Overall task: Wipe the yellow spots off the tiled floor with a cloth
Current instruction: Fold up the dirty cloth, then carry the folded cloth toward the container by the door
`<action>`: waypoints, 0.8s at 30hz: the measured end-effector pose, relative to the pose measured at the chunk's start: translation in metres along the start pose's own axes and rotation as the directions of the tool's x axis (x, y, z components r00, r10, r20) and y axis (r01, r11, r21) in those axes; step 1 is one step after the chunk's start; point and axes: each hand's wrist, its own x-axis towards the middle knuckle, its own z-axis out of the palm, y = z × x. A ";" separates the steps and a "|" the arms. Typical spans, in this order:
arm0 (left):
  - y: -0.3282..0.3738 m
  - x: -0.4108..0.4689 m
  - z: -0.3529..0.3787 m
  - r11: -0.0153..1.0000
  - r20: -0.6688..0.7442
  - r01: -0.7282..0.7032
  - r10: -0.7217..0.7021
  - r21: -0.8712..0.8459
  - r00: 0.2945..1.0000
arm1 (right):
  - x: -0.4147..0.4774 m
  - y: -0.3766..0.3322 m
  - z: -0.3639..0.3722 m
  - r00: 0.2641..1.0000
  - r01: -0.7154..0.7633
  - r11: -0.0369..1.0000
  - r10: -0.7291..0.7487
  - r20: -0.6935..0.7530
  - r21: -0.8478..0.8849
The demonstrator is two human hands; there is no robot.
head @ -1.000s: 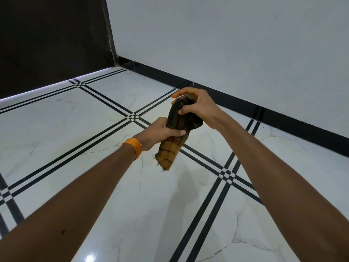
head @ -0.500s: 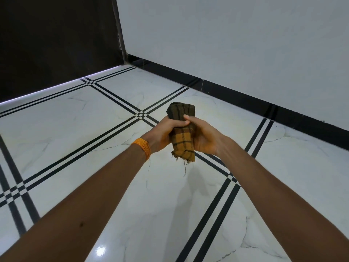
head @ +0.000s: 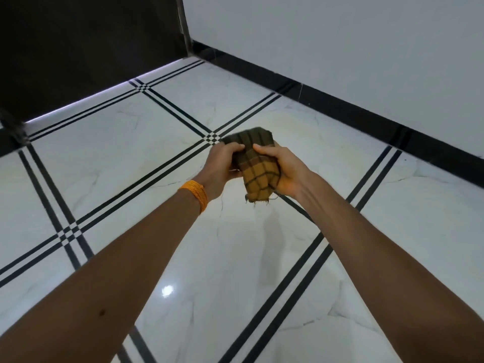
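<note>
A checked cloth (head: 258, 170), yellow-ochre with dark olive lines, is bunched and held in the air above the white tiled floor (head: 131, 142). My left hand (head: 222, 167) grips its left side, and an orange thread band sits on that wrist. My right hand (head: 284, 170) grips its right side, thumb on top. The cloth's frayed lower end hangs free below the hands. Faint yellowish smears show on the floor beyond the hands (head: 309, 127), near the black skirting; they are hard to make out.
Black triple lines (head: 288, 281) cross the glossy marble floor. A white wall with a black skirting (head: 366, 113) runs along the right. A dark panel (head: 78, 48) with a light strip at its base closes the left back.
The right hand came down from the top of the cloth to grip its side, and the cloth now lies wider between both hands. The view shifted slightly downward and left.
</note>
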 end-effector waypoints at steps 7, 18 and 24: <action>0.091 -0.064 0.020 0.972 -0.047 0.149 -0.143 0.180 0.989 | -0.082 -0.068 0.046 0.998 -0.016 1.000 0.017 -0.067 0.012; 0.308 -0.278 0.063 0.987 0.095 0.041 -0.056 0.153 0.994 | -0.312 -0.239 0.165 0.974 -0.022 1.000 0.022 -0.225 0.002; 0.445 -0.400 0.112 0.980 0.246 -0.106 0.061 0.171 0.967 | -0.471 -0.348 0.227 0.934 0.088 0.989 -0.123 -0.335 -0.118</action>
